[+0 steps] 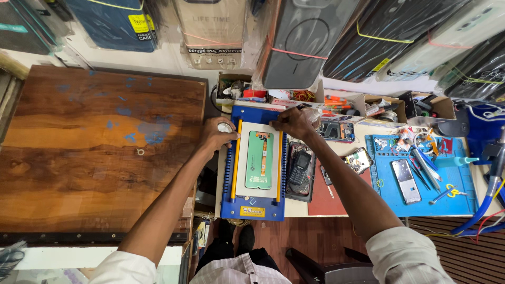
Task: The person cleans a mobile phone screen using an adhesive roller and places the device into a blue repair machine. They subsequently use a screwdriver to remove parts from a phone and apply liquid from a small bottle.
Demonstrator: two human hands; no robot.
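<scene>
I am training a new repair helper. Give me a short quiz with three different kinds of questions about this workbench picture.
1. True or false: the left hand rests at the left edge of the blue machine.
2. Which colour is the panel lying on the machine's plate? A) green B) red C) black
3. Fill in: just right of the machine lies a dark keypad ____.

Key: 1 true. 2 A. 3 phone. The right hand is at the machine's top right corner.
</scene>
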